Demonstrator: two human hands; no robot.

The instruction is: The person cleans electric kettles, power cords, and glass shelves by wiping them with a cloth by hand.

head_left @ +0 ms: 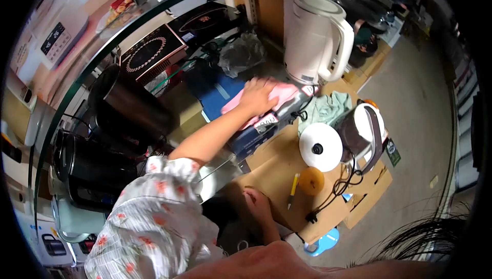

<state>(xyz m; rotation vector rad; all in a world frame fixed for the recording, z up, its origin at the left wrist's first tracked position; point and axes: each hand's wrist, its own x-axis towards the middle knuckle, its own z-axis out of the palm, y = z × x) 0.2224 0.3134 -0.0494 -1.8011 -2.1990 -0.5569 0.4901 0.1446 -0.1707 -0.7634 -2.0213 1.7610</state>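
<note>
My left hand (259,96) reaches out from a floral sleeve and presses a pink cloth (286,92) onto a dark blue box (253,140) with white labels. Its fingers are bent over the cloth. Lower down, my right hand (258,206) is beside the left edge of a cardboard box (279,176); its fingers are in shadow and partly hidden. A large white kettle (312,40) stands just beyond the cloth. To the right of the blue box lies a grey-green cloth (330,108).
On the cardboard are a white round lid (320,147), a tape roll (311,181), a yellow pen (293,191) and a corded kettle (359,133) lying tilted. Black kettles (100,168) stand at left below a glass shelf edge (107,48). Induction cookers (148,53) are behind.
</note>
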